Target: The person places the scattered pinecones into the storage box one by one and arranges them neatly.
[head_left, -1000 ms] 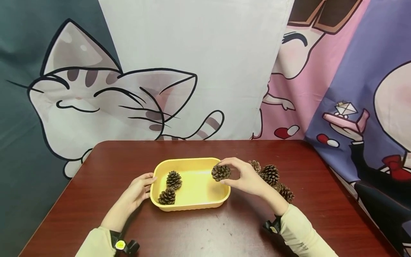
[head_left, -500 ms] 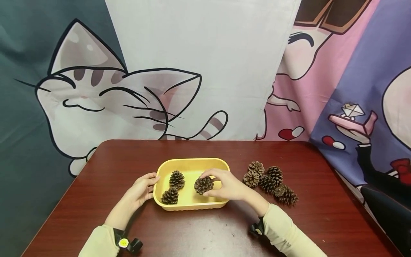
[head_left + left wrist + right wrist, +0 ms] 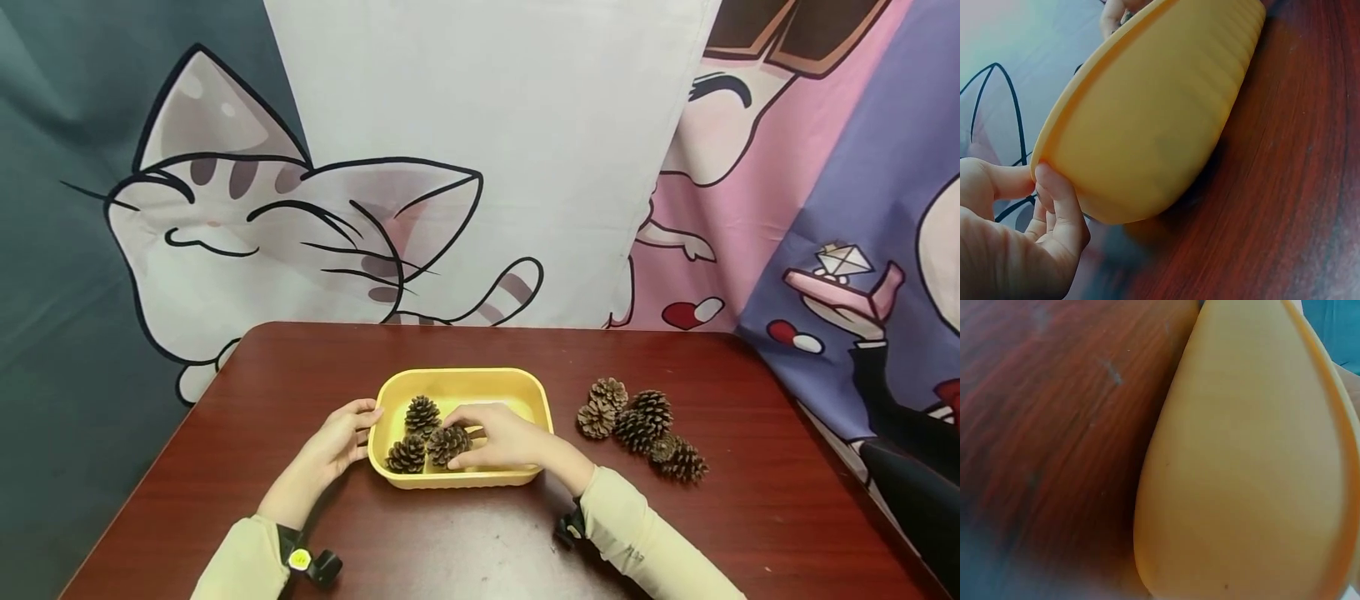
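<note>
A person's right hand (image 3: 498, 433) pinches a brown, scaly pine cone (image 3: 447, 446), now farther left inside the yellow, rounded-rectangular plastic tray (image 3: 480, 381), close beside two similar cones (image 3: 423, 414), its placement apparently nearly complete; the left hand (image 3: 339, 440) grips the tray.

The right fingers (image 3: 474, 412) partly cover a pinecone (image 3: 447, 445), lower centre of the head view; the right wrist view crops the tray (image 3: 1241, 456), its counter (image 3: 1035, 512) blurred lower left.

A yellow tray (image 3: 487, 480) sat upright, the left hand (image 3: 337, 440) pinching its rim. Inside, the right hand (image 3: 501, 436) held a brown pine cone (image 3: 446, 447) beside two other cones (image 3: 406, 456); more cones (image 3: 647, 422) lay outside.
</note>
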The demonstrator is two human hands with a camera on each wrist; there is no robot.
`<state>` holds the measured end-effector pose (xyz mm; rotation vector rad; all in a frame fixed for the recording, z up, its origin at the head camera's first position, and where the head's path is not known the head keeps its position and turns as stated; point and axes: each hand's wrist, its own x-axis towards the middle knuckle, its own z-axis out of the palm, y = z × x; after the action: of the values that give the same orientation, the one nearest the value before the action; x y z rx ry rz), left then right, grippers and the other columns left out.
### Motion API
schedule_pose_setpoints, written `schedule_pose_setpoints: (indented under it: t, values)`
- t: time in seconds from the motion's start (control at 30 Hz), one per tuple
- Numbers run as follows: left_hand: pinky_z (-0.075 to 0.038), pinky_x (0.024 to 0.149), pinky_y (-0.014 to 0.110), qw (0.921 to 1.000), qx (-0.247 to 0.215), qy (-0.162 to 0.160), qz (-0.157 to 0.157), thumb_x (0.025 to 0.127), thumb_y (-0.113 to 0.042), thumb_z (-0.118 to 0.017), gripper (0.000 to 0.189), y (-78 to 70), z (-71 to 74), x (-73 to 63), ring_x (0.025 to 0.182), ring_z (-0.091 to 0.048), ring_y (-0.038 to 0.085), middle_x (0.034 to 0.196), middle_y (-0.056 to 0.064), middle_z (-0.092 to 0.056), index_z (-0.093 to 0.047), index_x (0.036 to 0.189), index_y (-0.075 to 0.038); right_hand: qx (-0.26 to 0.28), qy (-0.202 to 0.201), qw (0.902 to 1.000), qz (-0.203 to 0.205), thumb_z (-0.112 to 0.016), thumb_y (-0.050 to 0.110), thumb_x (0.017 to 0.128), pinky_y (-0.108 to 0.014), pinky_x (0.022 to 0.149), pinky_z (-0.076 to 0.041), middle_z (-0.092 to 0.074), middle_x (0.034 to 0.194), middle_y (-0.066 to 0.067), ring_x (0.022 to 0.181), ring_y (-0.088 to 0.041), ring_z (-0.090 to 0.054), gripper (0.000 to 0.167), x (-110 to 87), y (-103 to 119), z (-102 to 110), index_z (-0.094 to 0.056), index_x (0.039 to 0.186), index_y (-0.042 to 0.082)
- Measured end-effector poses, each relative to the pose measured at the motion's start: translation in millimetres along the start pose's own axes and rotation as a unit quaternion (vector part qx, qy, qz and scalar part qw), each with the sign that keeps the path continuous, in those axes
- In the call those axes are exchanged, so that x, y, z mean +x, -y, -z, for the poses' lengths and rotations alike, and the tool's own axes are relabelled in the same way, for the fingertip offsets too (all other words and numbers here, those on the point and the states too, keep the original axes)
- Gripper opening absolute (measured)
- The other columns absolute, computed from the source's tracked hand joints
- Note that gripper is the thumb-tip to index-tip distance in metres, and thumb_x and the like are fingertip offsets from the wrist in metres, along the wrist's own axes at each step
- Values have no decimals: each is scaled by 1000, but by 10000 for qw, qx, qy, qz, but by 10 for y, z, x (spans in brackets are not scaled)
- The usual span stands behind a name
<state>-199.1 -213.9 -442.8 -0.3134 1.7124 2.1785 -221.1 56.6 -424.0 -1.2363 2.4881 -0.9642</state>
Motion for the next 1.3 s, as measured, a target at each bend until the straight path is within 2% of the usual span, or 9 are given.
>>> schedule_pose_setpoints:
  t: [0.17,0.27,0.4,0.6,1.1,1.3]
  values:
    - [-50,66,29,9999,-79,-73,6,94,-13,-52,13,-6,-9,-11,76,-58,11,87,-2,-55,-44,104,-11,505,153,9983,-234,-77,39,75,-23,93,-44,-60,119,7,110,-8,-57,46,50,-2,-28,-59,115,23]
    - [-50,66,29,9999,-75,-113,-30,94,-13,-52,12,-8,-12,-21,76,-58,10,86,-2,-55,-44,103,-11,633,153,9974,-323,-77,37,75,-23,95,-43,-59,120,7,112,-10,-56,45,67,-9,-58,-58,114,24]
    - [-50,65,28,9999,10,-137,-58,95,-14,-51,11,-2,-23,-31,78,-58,11,87,-2,-54,-44,102,-11,457,158,9983,-318,-77,34,76,-24,94,-43,-60,119,5,113,-11,-56,44,69,-20,-96,-57,113,22]
    - [-51,65,29,9998,-9,-184,-58,95,-14,-51,10,15,-32,-20,78,-58,11,87,-3,-53,-44,102,-12,-204,495,9985,108,-73,28,81,-23,90,-45,-62,117,2,106,-9,-58,46,71,-38,-129,-55,121,15]
    - [-51,66,29,9997,-87,-197,-78,95,-14,-52,14,9,-45,-26,79,-59,11,88,-3,-55,-44,105,-10,121,549,9984,6,-72,31,82,-25,91,-46,-62,117,2,104,-8,-57,47,59,-79,-127,-54,123,15]
    - [-51,67,29,9998,-78,-171,-32,95,-14,-51,16,13,-31,-23,81,-60,11,89,-2,-55,-43,108,-8,344,296,9988,-204,-72,41,80,-29,93,-44,-60,122,3,110,-12,-55,54,42,-91,-98,-54,126,19]
